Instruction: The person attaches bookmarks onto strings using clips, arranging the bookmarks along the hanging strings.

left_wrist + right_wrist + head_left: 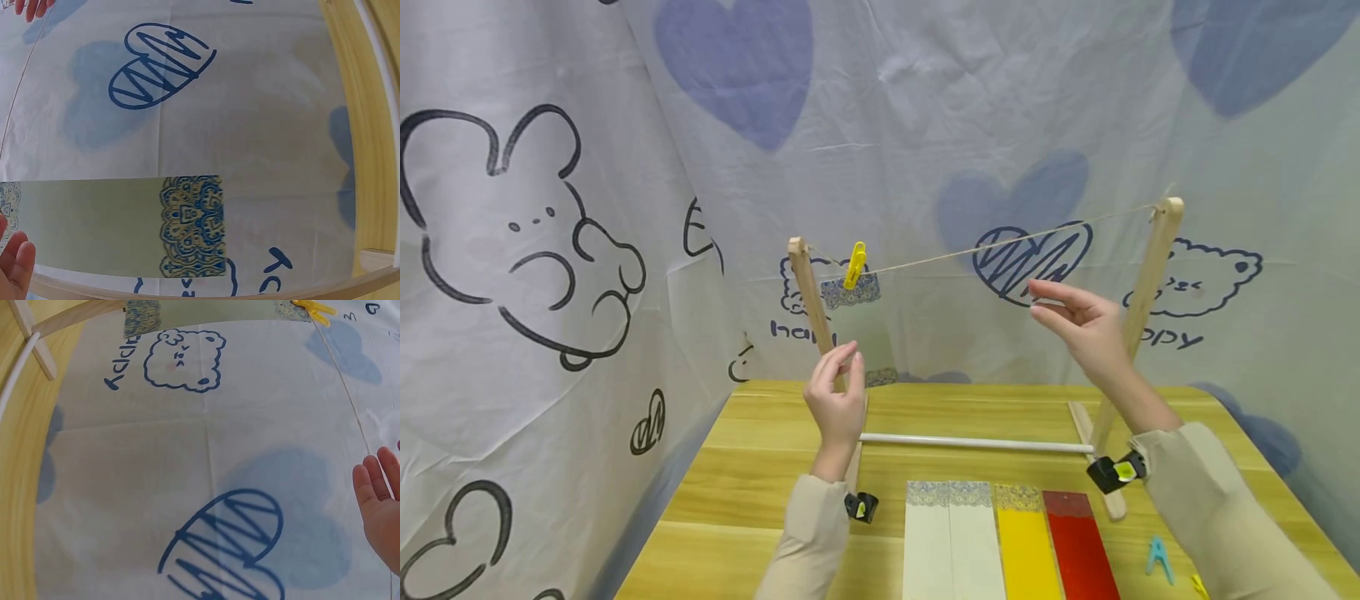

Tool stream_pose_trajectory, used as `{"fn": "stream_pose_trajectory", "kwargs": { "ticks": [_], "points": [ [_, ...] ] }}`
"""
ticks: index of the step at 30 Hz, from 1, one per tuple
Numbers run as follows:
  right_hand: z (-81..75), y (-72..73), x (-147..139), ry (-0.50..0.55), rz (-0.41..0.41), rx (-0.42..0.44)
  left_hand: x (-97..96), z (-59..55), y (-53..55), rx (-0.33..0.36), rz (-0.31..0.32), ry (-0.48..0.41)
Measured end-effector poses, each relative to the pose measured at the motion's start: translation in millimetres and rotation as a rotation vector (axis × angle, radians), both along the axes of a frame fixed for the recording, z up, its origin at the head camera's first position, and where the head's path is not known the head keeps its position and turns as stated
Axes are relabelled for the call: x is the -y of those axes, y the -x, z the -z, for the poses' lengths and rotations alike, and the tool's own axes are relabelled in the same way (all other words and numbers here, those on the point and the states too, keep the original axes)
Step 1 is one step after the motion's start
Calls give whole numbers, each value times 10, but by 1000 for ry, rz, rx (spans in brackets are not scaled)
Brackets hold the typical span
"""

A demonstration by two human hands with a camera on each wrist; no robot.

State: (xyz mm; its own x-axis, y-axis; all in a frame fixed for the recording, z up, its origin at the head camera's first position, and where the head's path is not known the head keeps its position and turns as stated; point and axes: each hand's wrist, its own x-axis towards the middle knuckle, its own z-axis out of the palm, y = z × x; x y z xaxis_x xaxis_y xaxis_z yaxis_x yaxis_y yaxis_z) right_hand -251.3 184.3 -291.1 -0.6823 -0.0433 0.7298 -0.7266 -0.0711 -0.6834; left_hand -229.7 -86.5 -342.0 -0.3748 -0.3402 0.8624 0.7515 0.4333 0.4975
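Observation:
A pale green strip [867, 333] with patterned ends hangs from a string [955, 255], held by a yellow clothespin [855, 267]. The string runs between a left wooden post [812, 292] and a taller-looking right one [1146, 287]. My left hand [837, 404] is raised in front of the left post, below the clothespin, its fingers bent loosely around nothing. Below the string's right half, my right hand [1084, 327] holds nothing, thumb and fingers apart. The left wrist view shows the strip [94, 225] lengthwise beside the left fingertips [19, 253].
White strips [951, 542], a yellow strip [1028, 550] and a red strip [1081, 546] lie on the wooden table [715, 508]. A teal clothespin [1159, 558] lies to their right, near a partly visible yellow clothespin [1199, 586]. A white rod [977, 442] joins the posts' feet.

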Motion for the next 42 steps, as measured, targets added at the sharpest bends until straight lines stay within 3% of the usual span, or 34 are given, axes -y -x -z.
{"fn": "stream_pose_trajectory", "kwargs": {
  "ticks": [11,18,23,29,32,36,37,39,42],
  "points": [
    [323,-169,-277,-6,38,30,-50,224,-26,15,23,37],
    [588,-274,-430,7,85,104,-12,681,196,55,45,69],
    [838,-345,-552,35,147,164,-32,875,203,71,39,131],
    [1112,-472,-632,165,191,234,-75,1067,189,98,40,179],
    [1388,-433,-776,203,189,241,-93,1142,180,113,38,200],
    [2160,-113,-1242,231,217,243,-110,1241,172,136,31,229],
    [2307,-74,-1333,254,187,255,-115,1267,170,145,28,238],
    [2691,64,-1547,269,234,296,-123,1326,164,167,31,257],
    [2980,79,-1668,284,317,379,-132,1420,153,213,47,283]
  ]
}}
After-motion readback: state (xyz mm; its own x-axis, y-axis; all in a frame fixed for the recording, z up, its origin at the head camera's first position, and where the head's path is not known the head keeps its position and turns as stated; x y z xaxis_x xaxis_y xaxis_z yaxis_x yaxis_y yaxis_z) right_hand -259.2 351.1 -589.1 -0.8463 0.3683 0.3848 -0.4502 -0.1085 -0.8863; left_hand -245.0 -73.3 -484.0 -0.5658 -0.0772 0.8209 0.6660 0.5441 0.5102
